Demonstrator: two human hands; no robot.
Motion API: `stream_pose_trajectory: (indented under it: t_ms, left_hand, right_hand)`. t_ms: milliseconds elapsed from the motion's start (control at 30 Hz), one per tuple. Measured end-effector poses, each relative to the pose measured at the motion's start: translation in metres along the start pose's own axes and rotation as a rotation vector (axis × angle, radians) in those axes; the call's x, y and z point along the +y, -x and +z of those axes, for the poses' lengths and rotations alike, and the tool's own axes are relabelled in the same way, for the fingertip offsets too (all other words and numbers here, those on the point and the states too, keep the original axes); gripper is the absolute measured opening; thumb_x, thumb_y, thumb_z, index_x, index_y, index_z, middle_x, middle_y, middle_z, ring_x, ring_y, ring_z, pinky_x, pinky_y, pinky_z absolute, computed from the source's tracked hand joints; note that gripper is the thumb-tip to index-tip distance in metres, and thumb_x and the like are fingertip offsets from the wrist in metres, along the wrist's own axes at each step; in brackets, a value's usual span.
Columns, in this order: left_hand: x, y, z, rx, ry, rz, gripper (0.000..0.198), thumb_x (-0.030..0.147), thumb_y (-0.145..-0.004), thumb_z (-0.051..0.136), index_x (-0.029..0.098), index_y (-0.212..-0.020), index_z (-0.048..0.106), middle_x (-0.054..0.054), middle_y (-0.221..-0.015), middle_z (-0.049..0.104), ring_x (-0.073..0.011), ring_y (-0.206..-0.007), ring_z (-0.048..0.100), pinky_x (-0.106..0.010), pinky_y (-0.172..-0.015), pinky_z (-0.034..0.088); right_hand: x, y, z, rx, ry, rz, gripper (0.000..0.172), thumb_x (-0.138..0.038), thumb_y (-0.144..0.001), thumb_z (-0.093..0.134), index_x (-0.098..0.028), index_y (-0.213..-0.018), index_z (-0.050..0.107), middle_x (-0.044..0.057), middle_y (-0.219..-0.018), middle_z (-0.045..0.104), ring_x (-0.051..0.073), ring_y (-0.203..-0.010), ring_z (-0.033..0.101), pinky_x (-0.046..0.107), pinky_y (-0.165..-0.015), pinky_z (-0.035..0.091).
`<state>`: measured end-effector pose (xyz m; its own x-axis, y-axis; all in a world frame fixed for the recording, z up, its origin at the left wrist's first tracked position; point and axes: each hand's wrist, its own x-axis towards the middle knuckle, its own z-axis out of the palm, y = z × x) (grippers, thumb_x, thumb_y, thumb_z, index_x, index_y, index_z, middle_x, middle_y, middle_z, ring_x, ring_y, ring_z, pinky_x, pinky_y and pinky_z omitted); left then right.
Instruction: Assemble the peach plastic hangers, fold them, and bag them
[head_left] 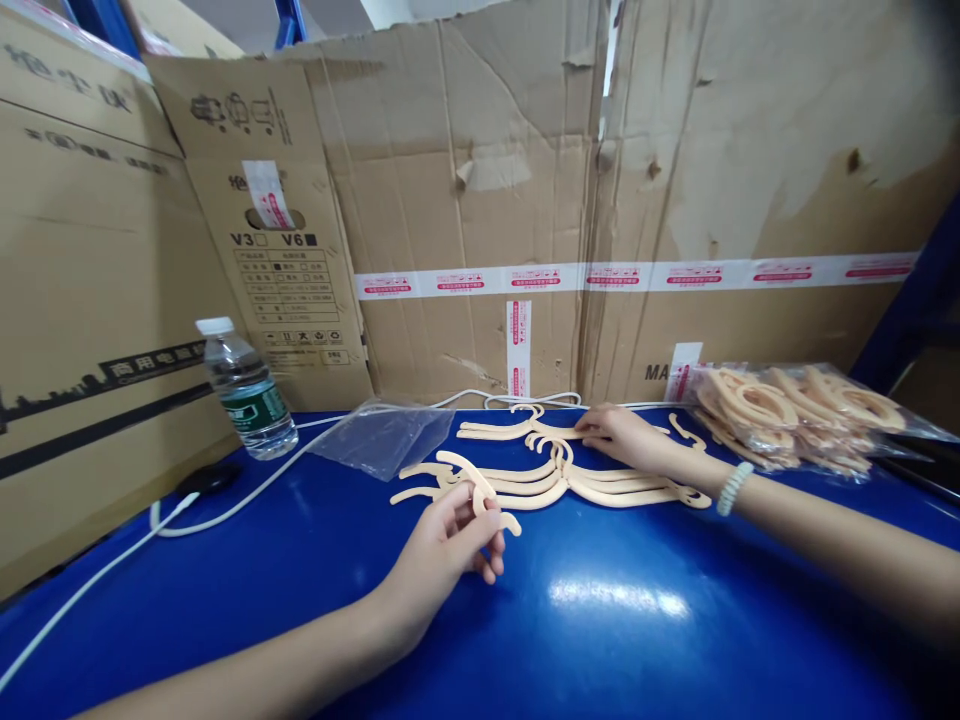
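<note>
My left hand (461, 535) is closed around a beige plastic hanger piece (466, 472), curved and with a short hook-like end showing below the fingers. Behind it, several beige clothes hangers (525, 488) lie side by side on the blue table, their hooks toward the back. My right hand (626, 437) is farther back, its fingers bent down and closed on the right arm of another beige hanger (499, 430). The fingertips partly cover that hanger. To the right of this hand lies a loose curved piece (686, 432).
Clear bags of beige hanger parts (795, 410) are piled at the back right. A flat clear plastic bag (382, 437) lies left of the hangers. Farther left stand a water bottle (247, 395) and a white cable (262, 500). Cardboard (465, 200) walls the table's back.
</note>
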<state>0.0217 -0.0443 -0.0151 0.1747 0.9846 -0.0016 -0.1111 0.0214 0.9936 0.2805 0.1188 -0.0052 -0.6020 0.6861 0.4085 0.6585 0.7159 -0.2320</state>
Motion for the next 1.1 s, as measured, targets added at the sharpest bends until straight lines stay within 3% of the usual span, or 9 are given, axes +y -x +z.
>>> stream_pose_trajectory:
  t_ms: [167,300,533,733,833,1000,1100]
  left_hand:
    - [0.004,-0.002,-0.005,0.018,0.004,0.014,0.034,0.044,-0.078,0.072,0.016,-0.080,0.052,0.004,-0.064,0.056,-0.0087,-0.056,0.053,-0.020,-0.052,0.043]
    - [0.007,-0.001,-0.008,0.037,0.003,0.050,0.038,0.047,-0.076,0.075,0.015,-0.079,0.054,0.000,-0.070,0.063,-0.0098,-0.059,0.056,-0.021,-0.054,0.044]
    - [0.017,-0.005,-0.015,0.121,0.026,0.141,0.040,0.045,-0.070,0.080,0.014,-0.086,0.062,-0.002,-0.073,0.067,-0.0104,-0.061,0.057,-0.021,-0.056,0.044]
    - [0.016,-0.011,-0.016,0.200,0.147,0.161,0.035,0.038,-0.067,0.085,0.015,-0.084,0.065,0.002,-0.067,0.062,-0.0089,-0.065,0.052,-0.019,-0.064,0.044]
    - [0.010,-0.014,-0.018,0.214,0.223,0.111,0.037,0.036,-0.064,0.088,0.014,-0.082,0.064,0.002,-0.068,0.061,-0.0082,-0.064,0.051,-0.019,-0.062,0.042]
    - [0.004,-0.015,-0.020,0.200,0.300,0.024,0.034,0.038,-0.067,0.086,0.015,-0.078,0.063,0.002,-0.069,0.058,-0.0082,-0.061,0.049,-0.018,-0.055,0.039]
    - [0.005,-0.012,-0.019,0.165,0.350,0.009,0.027,0.033,-0.071,0.084,0.016,-0.079,0.064,0.000,-0.082,0.061,-0.0103,-0.069,0.054,-0.020,-0.059,0.042]
  right_hand:
    - [0.008,-0.010,0.006,0.015,0.019,0.066,0.006,-0.013,-0.074,0.062,-0.019,-0.073,0.064,0.006,-0.079,0.069,0.024,-0.078,0.065,0.031,-0.072,0.048]
    - [0.006,-0.008,-0.012,0.056,-0.014,0.092,0.004,-0.022,-0.079,0.059,-0.020,-0.077,0.061,0.004,-0.075,0.069,0.022,-0.071,0.065,0.029,-0.066,0.047]
    - [-0.026,0.045,-0.052,0.109,-0.112,0.101,0.023,-0.044,-0.087,0.054,-0.022,-0.083,0.056,0.002,-0.071,0.065,0.019,-0.063,0.062,0.027,-0.057,0.046]
    - [-0.042,0.080,-0.039,0.105,-0.225,0.097,0.017,-0.037,-0.090,0.050,-0.023,-0.080,0.050,0.000,-0.068,0.061,0.017,-0.059,0.060,0.025,-0.054,0.047]
    - [-0.039,0.086,-0.035,0.120,-0.284,0.113,0.016,-0.037,-0.090,0.052,-0.023,-0.083,0.051,0.001,-0.072,0.063,0.018,-0.063,0.062,0.026,-0.056,0.049]
    - [-0.038,0.092,-0.034,0.134,-0.398,0.145,0.022,-0.039,-0.090,0.057,-0.023,-0.106,0.059,0.003,-0.081,0.068,0.019,-0.070,0.066,0.026,-0.061,0.053]
    - [-0.041,0.094,-0.033,0.095,-0.446,0.162,0.021,-0.041,-0.091,0.057,-0.023,-0.099,0.063,0.003,-0.085,0.071,0.019,-0.072,0.067,0.025,-0.061,0.053]
